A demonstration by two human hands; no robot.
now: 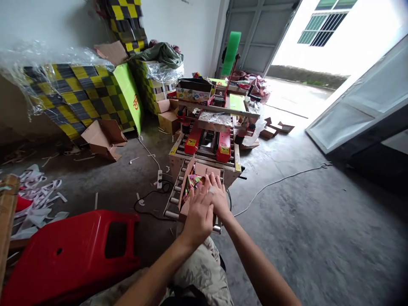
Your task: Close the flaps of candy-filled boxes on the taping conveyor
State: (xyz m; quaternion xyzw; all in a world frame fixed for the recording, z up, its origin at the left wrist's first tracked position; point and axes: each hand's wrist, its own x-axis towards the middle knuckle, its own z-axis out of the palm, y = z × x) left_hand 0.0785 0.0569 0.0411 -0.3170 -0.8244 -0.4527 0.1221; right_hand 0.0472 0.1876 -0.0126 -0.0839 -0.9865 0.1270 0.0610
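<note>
An open cardboard box [206,169] sits on the short roller conveyor [172,211] right in front of me, its flaps raised at the left and far side. Colourful shiny packets [193,181] show inside it. My left hand [200,212] lies over the near part of the box, fingers stretched forward. Beside it, partly overlapping, my right hand [217,196] reaches a little further with its fingers extended flat, a pale patch on its back. Both palms face down, so what lies beneath them is hidden. Neither hand visibly grips anything.
Beyond the box stands a carton-sealing machine with red side units [224,146] and a green tape roll [231,53]. A red plastic stool [73,250] is at my left. A power strip [160,179] and cables lie on the floor. Yellow-and-black carton stacks [86,95] line the wall.
</note>
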